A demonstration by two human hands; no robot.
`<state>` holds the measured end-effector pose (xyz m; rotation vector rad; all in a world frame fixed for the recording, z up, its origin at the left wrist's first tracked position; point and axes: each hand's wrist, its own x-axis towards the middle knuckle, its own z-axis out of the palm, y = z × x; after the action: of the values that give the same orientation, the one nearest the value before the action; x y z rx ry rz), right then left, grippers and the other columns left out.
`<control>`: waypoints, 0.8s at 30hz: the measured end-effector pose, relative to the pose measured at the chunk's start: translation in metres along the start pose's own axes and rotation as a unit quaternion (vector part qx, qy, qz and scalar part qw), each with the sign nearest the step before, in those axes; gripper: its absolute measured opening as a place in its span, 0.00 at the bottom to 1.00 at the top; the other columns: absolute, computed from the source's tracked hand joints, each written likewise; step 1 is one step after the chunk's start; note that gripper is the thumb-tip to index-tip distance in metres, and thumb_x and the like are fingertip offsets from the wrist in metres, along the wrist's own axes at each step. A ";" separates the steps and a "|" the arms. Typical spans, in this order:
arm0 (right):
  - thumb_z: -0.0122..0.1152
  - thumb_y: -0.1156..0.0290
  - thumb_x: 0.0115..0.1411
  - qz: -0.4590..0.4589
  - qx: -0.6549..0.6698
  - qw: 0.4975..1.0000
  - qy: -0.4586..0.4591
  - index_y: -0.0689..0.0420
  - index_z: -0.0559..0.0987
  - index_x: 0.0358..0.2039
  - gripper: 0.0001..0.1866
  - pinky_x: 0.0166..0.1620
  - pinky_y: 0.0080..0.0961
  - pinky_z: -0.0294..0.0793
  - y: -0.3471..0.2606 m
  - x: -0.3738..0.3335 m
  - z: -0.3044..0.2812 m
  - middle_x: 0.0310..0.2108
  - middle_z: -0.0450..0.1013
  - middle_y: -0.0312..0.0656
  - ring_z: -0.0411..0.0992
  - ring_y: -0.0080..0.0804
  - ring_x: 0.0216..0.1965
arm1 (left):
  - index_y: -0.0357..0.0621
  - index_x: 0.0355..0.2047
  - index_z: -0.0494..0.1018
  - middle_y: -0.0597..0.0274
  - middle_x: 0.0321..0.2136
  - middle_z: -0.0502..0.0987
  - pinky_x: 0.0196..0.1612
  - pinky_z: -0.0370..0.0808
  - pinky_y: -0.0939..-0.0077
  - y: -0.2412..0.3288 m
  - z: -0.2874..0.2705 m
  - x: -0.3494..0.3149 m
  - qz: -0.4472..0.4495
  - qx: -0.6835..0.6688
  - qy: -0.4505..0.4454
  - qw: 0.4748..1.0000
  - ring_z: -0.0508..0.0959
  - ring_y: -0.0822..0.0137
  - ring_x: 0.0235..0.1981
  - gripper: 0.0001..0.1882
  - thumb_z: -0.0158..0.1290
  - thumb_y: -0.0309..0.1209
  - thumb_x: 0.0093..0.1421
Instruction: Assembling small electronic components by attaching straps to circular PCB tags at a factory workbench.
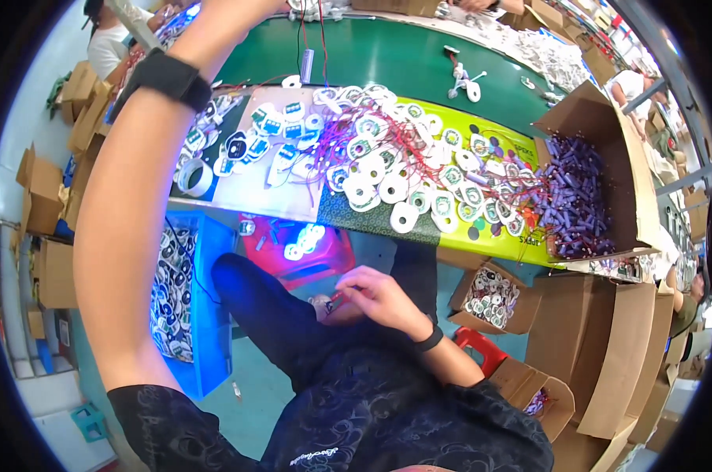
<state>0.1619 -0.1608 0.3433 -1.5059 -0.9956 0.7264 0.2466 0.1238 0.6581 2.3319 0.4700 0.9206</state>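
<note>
Firstly, hands: left hand (249, 17), raised, cut off by the upper edge, its grip not to be told; right hand (379, 295), low over the lap, fingers bent, whether it has hold of anything unclear.

Item: purple cylindrical cell (307, 65), long axis near vertical in the view, dark wire (299, 35) at its upper end, red wire (324, 47) alongside. Placed right of and nearer the body than the left hand, well beyond the right.

Table (387, 59): green, bearing white round parts (393, 187), many red-wired.

Containers: blue bin (214, 315), left, of white and dark parts; large cardboard box (638, 177), right, of purple cells (576, 197); smaller cardboard box (523, 311), below, of white parts.
</note>
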 end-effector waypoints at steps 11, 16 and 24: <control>0.58 0.72 0.62 0.096 -0.126 0.983 0.087 0.58 0.82 0.40 0.09 0.45 0.35 0.77 0.083 -0.047 -0.028 0.38 0.77 0.48 0.76 0.48 0.42 | 0.44 0.32 0.85 0.53 0.28 0.84 0.37 0.80 0.70 -0.010 0.184 0.128 0.082 -0.026 0.032 0.996 0.84 0.62 0.30 0.09 0.59 0.32 0.53; 0.57 0.71 0.62 0.134 -0.131 0.977 0.102 0.57 0.81 0.39 0.08 0.46 0.41 0.76 0.127 -0.060 -0.020 0.38 0.77 0.47 0.75 0.50 0.42 | 0.39 0.48 0.80 0.60 0.39 0.83 0.39 0.83 0.73 -0.033 0.268 0.174 0.009 -0.099 -0.081 0.992 0.83 0.69 0.37 0.18 0.62 0.32 0.58; 0.56 0.67 0.62 0.139 -0.211 0.961 0.112 0.56 0.81 0.35 0.08 0.41 0.40 0.77 0.156 -0.060 -0.024 0.36 0.76 0.45 0.75 0.46 0.38 | 0.37 0.53 0.75 0.58 0.45 0.80 0.46 0.81 0.72 -0.098 0.350 0.205 -0.091 -0.257 -0.133 0.953 0.82 0.66 0.43 0.19 0.56 0.31 0.64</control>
<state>0.1863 -0.2265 0.1897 -2.0814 -0.8043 0.5378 0.6269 0.1676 0.4923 1.8609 0.2833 0.5473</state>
